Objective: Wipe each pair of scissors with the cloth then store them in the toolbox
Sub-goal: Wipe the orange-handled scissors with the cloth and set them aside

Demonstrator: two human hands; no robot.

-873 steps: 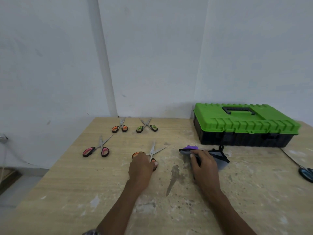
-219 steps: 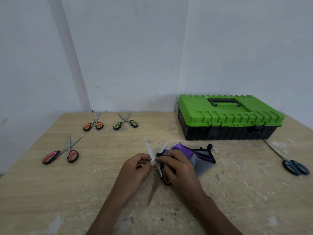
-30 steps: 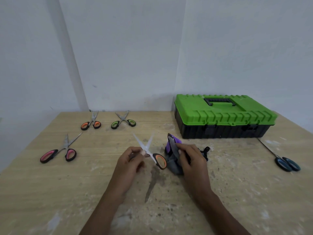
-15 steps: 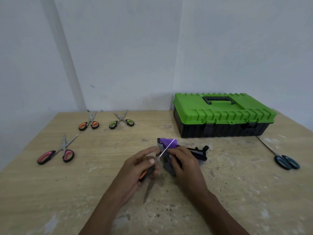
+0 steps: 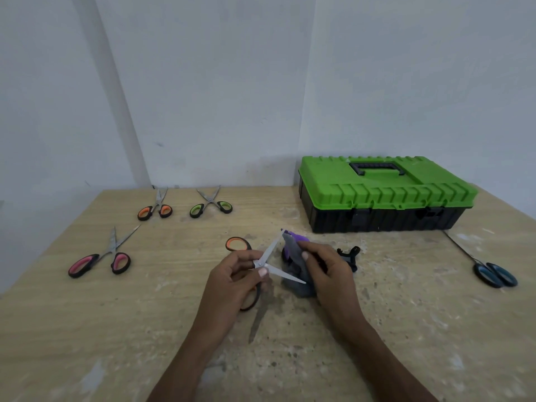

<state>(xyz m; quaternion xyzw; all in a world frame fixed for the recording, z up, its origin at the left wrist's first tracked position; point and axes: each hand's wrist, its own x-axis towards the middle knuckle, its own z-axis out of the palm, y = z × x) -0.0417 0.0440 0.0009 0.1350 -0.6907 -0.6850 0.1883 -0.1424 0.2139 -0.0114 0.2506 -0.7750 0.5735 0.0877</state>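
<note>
The orange scissors (image 5: 272,251), nearly closed a moment ago, now gape wide. The cloth (image 5: 293,252) has moved between their blades

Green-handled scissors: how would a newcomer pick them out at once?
From the toolbox, look left along the table's far edge, where two pairs lie. The green-handled scissors are the pair nearer the toolbox, blades spread wider than the orange-handled scissors beside them.

No readable text or labels, seemingly not even on the toolbox (image 5: 385,195).

Green-lidded black toolbox (image 5: 385,195), grey-purple cloth (image 5: 293,250), pink-handled scissors (image 5: 100,261), blue-handled scissors (image 5: 493,272), beige speckled table (image 5: 116,329).
</note>
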